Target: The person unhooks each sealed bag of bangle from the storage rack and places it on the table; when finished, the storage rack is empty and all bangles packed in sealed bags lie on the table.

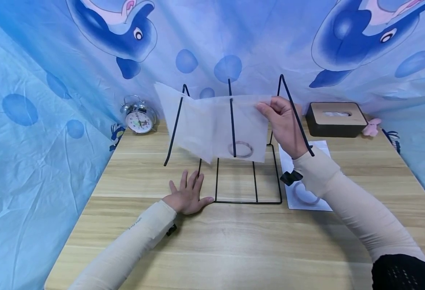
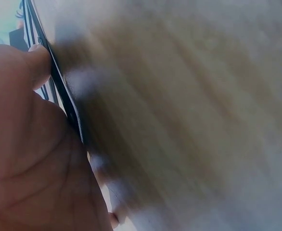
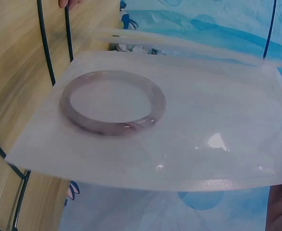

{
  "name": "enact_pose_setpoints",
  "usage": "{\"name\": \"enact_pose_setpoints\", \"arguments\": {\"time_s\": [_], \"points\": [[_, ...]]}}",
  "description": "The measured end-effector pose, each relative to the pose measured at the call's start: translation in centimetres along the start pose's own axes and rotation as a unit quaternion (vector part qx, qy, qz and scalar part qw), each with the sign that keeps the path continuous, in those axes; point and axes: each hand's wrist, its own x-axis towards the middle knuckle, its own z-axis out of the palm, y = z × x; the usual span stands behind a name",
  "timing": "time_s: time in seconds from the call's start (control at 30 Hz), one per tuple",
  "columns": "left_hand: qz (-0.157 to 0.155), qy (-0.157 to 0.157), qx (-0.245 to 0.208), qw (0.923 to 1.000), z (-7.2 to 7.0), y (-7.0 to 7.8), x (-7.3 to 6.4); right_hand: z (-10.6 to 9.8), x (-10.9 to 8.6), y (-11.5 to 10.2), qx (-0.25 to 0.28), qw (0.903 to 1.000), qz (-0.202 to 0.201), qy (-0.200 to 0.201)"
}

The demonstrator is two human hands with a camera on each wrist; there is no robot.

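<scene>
My right hand (image 1: pixel 286 127) pinches the upper right corner of a translucent plastic bag (image 1: pixel 246 117) among the prongs of a black wire rack (image 1: pixel 248 202). Inside the bag, near its bottom, lies a pale purplish bangle (image 3: pixel 113 127), which the right wrist view shows closely. Another translucent panel (image 1: pixel 190 125) spreads to the left; I cannot tell whether it is a separate bag. My left hand (image 1: pixel 188 195) lies with fingers spread on the table at the rack's left, its thumb against the base. The left wrist view shows mostly blurred wood.
Under my right forearm a flat white bag (image 1: pixel 292 201) with a round outline lies on the wooden table (image 1: pixel 234 245). An alarm clock (image 1: pixel 139 121) stands at the back left. A tissue box (image 1: pixel 336 125) and a pink toy (image 1: pixel 372 128) sit at the back right.
</scene>
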Motion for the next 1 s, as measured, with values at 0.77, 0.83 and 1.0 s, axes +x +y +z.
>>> {"name": "enact_pose_setpoints", "arguments": {"time_s": [0.77, 0.83, 1.0], "points": [[0.012, 0.013, -0.021, 0.9996, 0.1, -0.2, -0.4, 0.9, 2.1, 1.8, 0.193, 0.9733, 0.113, -0.051], [0.010, 0.010, -0.017, 0.9998, 0.0, -0.2, -0.4, 1.2, 2.6, 2.2, 0.239, 0.9609, 0.128, -0.056], [0.008, 0.005, -0.014, 0.9999, -0.1, -0.2, -0.3, 1.6, 3.9, 3.2, 0.313, 0.9331, 0.156, -0.084]]}}
